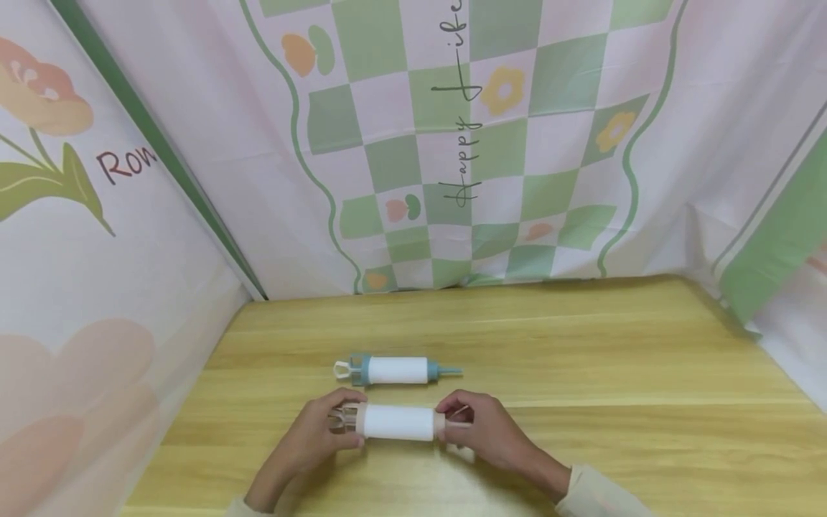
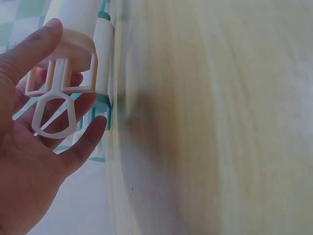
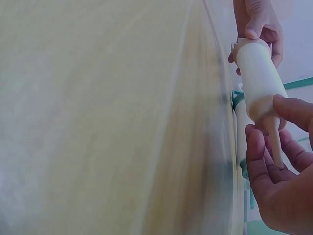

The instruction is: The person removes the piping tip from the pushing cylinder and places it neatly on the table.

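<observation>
A syringe-like tube with a white barrel (image 1: 398, 422), beige end caps and a thin nozzle (image 3: 275, 142) lies level between both hands, just above the table. My left hand (image 1: 318, 432) grips its handle end, thumb and fingers around the beige collar. In the left wrist view a white loop handle (image 2: 55, 116) sticks out past a beige frame toward the palm. My right hand (image 1: 489, 431) pinches the nozzle-end cap, the nozzle running along under the palm. Behind it, a similar tube with teal ends (image 1: 398, 370) rests on the table, untouched.
The wooden table (image 1: 581, 359) spreads around the hands. Patterned cloth (image 1: 381, 165) hangs along its back edge, and more cloth hangs at the left (image 1: 110, 287) and right sides.
</observation>
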`<action>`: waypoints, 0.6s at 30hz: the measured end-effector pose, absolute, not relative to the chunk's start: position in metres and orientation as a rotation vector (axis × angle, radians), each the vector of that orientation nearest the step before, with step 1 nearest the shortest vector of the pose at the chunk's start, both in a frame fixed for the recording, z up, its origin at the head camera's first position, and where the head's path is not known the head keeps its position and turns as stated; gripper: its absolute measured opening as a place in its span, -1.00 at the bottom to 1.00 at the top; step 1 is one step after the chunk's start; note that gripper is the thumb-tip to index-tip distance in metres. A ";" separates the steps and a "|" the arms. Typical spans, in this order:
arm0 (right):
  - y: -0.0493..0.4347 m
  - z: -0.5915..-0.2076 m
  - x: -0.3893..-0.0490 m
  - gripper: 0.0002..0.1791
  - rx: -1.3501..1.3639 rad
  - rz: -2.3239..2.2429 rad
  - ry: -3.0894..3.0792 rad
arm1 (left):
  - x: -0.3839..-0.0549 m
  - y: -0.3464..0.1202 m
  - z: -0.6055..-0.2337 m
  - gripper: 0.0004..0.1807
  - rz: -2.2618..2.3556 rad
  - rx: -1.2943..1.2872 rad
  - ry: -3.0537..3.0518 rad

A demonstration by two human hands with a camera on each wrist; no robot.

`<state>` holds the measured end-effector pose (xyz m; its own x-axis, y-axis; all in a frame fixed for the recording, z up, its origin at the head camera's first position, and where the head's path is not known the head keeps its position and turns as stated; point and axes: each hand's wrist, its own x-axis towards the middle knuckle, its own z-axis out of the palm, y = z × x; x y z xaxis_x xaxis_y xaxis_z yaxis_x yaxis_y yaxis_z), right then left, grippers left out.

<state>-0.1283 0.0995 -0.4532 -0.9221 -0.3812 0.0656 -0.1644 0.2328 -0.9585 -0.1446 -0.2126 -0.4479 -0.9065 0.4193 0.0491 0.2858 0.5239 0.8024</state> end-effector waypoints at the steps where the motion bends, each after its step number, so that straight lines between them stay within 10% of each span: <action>1: 0.100 -0.453 -0.128 -0.71 -0.509 -1.781 2.297 | -0.145 -0.212 -0.448 -0.39 1.337 0.612 2.607; 18: 0.115 -0.444 -0.119 -0.69 -0.456 -1.874 2.263 | -0.141 -0.202 -0.445 -0.39 1.479 0.638 2.559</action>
